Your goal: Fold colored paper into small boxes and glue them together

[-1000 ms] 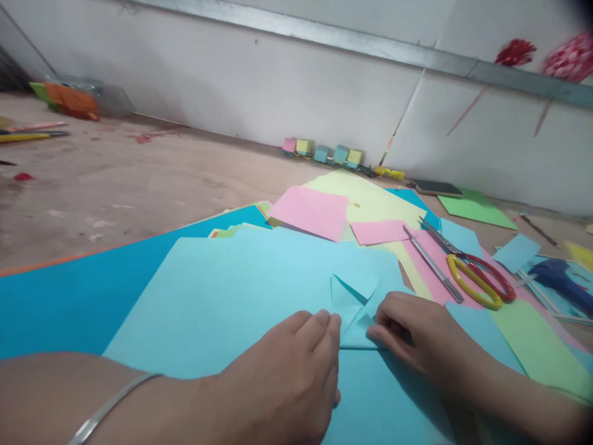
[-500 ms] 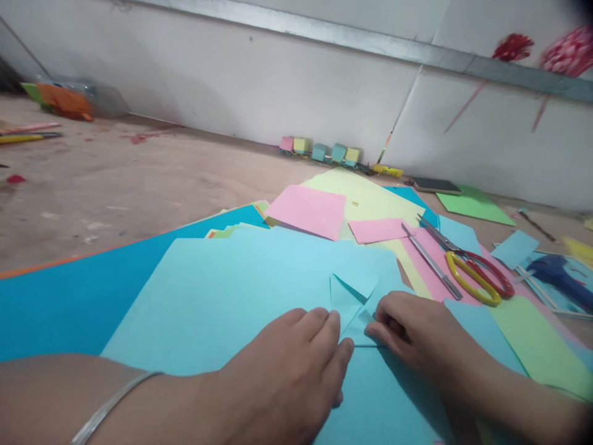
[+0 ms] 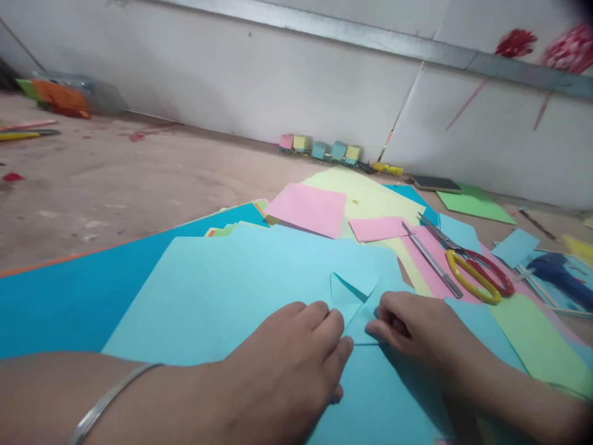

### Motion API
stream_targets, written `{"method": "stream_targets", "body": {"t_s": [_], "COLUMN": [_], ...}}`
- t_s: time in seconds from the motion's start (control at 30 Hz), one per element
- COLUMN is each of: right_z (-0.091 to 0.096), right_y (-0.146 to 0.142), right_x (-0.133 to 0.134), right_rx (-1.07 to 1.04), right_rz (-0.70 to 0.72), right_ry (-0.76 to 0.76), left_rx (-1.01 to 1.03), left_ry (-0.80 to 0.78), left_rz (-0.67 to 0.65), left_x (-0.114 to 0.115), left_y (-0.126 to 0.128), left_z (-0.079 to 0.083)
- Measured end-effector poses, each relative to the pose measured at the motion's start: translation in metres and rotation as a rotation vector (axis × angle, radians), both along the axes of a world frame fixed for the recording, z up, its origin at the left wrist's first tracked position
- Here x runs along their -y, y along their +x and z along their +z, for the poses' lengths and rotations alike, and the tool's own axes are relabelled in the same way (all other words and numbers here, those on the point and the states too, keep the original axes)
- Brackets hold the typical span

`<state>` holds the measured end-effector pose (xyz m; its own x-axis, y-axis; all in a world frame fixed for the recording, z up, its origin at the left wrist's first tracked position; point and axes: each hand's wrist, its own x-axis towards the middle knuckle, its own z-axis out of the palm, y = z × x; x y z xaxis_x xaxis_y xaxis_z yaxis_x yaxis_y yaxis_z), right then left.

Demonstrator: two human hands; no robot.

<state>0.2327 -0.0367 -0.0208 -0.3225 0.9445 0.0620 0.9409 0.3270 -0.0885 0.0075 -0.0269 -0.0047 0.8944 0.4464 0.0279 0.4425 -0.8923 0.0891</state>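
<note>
A small light-blue folded paper [image 3: 359, 312] lies on a larger light-blue sheet [image 3: 208, 290], its flaps meeting in creased triangles. My left hand [image 3: 291, 364] is closed, bent fingers pressing on the folded paper's left edge; its fingertips are partly hidden. On the opposite side, my right hand [image 3: 412, 327] is curled with thumb and fingers together at the folded paper's right corner. Farther right lie scissors [image 3: 472, 266] with one yellow and one red handle, and a silver pen-like tool [image 3: 433, 259].
Pink paper pieces [image 3: 308, 210] and a pale yellow sheet [image 3: 370, 191] lie beyond my hands. A blue glue gun [image 3: 560, 278] rests at far right. Small paper cubes [image 3: 319, 149] line the wall, near a dark flat object [image 3: 436, 184]. A darker blue sheet [image 3: 92, 296] spreads left.
My left hand's fingers have bent up slightly more at the knuckles over the folded paper. A small raised flap beside my right thumb now lies flatter. My right hand has barely moved.
</note>
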Motion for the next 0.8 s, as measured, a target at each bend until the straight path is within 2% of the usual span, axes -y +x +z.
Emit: {"method": "stream_targets", "body": {"t_s": [0.07, 0.17, 0.23, 0.27, 0.53, 0.73, 0.8], "right_z": [0.001, 0.004, 0.006, 0.006, -0.004, 0.011, 0.017], "right_y": [-0.001, -0.009, -0.017, -0.020, -0.018, -0.007, -0.001], "right_x": [0.003, 0.015, 0.026, 0.031, 0.052, 0.050, 0.050], "right_rx": [0.004, 0.060, 0.126, 0.164, 0.473, 0.572, 0.589], "right_rz": [0.063, 0.344, 0.520, 0.542, 0.440, 0.291, 0.287], "right_ry": [0.119, 0.409, 0.503, 0.502, 0.416, 0.446, 0.467], "left_rx": [0.001, 0.008, 0.012, 0.008, -0.010, -0.072, -0.077], "left_ry": [-0.001, 0.008, 0.004, -0.003, -0.014, -0.034, -0.040], "left_rz": [-0.007, -0.008, -0.022, -0.025, -0.011, -0.025, -0.023], "left_x": [-0.002, -0.004, -0.004, -0.004, -0.005, -0.006, -0.006], "left_y": [0.000, 0.000, 0.000, 0.000, 0.004, 0.003, 0.003], "left_z": [0.000, -0.002, -0.004, -0.005, -0.008, -0.005, -0.004]}}
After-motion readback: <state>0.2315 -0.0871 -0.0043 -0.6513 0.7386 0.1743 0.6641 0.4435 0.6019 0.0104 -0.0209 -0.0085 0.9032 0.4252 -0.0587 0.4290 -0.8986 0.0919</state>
